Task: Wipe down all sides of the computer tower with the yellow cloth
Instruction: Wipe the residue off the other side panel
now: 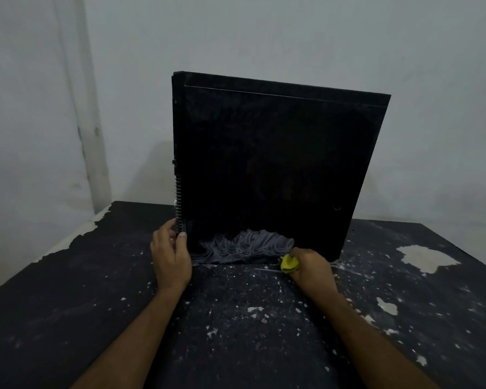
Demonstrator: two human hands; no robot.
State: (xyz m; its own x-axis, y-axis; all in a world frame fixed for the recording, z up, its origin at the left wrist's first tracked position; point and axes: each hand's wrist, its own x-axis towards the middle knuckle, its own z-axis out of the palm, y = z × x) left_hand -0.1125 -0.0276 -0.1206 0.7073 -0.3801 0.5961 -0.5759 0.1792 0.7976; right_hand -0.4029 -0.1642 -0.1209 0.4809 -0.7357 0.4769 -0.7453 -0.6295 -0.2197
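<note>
Right hand clenched round yellow cloth, pressed at near bottom edge of computer tower; cloth mostly hidden in fist. Left hand clasped on tower's near left corner, fingertips hidden behind edge. Tower stood upright on dark, chipped counter; grey dust smear seen low on side panel. Panel detail lost in darkness. White wall behind.

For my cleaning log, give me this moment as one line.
left hand grips computer tower lower left edge | right hand holds yellow cloth at side panel's bottom | dust smear low
</note>
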